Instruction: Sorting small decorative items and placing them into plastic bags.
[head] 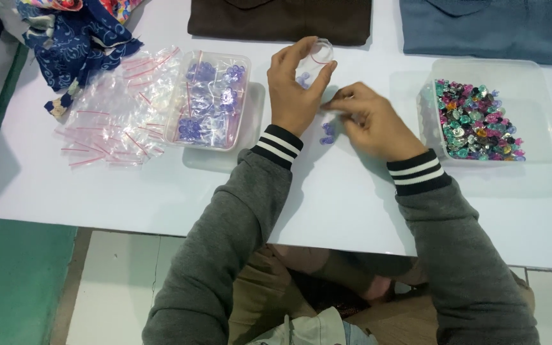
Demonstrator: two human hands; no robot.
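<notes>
My left hand (294,89) holds a small clear zip bag (313,61) upright above the white table (97,191); a few purple beads show inside the bag. My right hand (368,120) rests on the table just to the right, fingers pinched together near the bag's lower edge. A few loose purple beads (327,133) lie on the table between my two hands. What my right fingertips pinch is too small to tell.
A clear tray (215,102) with bagged purple beads sits left of my hands, beside a pile of empty zip bags (116,118). A clear box (531,108) of mixed coloured beads stands at the right. Folded brown (279,19) and blue (487,29) cloths lie at the far edge.
</notes>
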